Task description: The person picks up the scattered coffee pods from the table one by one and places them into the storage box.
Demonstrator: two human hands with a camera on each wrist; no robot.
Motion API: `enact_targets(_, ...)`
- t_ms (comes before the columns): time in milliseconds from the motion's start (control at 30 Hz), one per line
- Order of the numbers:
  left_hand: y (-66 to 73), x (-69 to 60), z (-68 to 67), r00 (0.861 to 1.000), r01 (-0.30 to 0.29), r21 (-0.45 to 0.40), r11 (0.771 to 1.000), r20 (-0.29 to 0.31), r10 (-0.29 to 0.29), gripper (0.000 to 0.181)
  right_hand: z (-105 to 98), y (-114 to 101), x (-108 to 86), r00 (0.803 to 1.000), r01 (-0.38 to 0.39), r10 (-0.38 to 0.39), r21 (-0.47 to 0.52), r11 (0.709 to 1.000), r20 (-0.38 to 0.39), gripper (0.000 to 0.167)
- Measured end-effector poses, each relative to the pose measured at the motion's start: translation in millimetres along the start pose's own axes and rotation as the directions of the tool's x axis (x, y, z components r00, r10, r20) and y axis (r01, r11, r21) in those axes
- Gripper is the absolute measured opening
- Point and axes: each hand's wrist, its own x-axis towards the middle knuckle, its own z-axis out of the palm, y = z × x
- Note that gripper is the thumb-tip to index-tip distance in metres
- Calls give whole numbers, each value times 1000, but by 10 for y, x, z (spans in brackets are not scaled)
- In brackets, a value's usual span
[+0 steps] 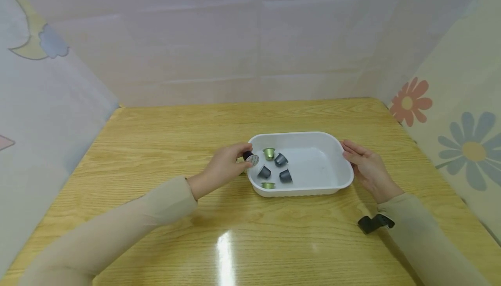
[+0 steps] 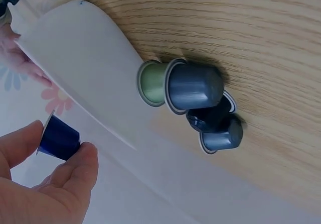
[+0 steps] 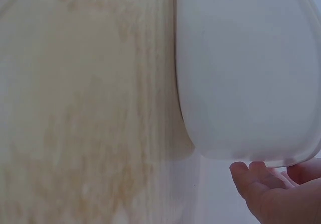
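My left hand (image 1: 223, 164) pinches a dark blue coffee capsule (image 2: 60, 138) between thumb and fingertips, over the left end of a white tray (image 1: 318, 164). Its pale foil lid shows in the head view. Inside the tray's left half are several capsules: a green capsule (image 1: 268, 153), another green one (image 1: 268, 185) by the front wall, and dark grey capsules (image 1: 285, 176). My right hand (image 1: 369, 170) holds the tray's right end, thumb at the rim and fingers against the outer wall; the right wrist view (image 3: 281, 194) shows these fingertips touching it.
Beside the tray's left end, more capsules lie on the wooden table (image 1: 156, 133): a green capsule (image 2: 152, 83) and several dark blue capsules (image 2: 195, 86), mostly hidden behind my left hand in the head view. A black strap piece (image 1: 375, 223) sits at my right cuff.
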Motion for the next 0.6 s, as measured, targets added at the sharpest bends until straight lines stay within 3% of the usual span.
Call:
enact_targets(333,87,158,114,997,-21,-3,1000,72,21,46,-11,-3,-5,1000,4,-4,-5,1000,0,64)
enact_targets(600,151,187,192,993,-38,-4,999,114,38,47,-19,2,-1,1000,2,-2,3,1000,6,67)
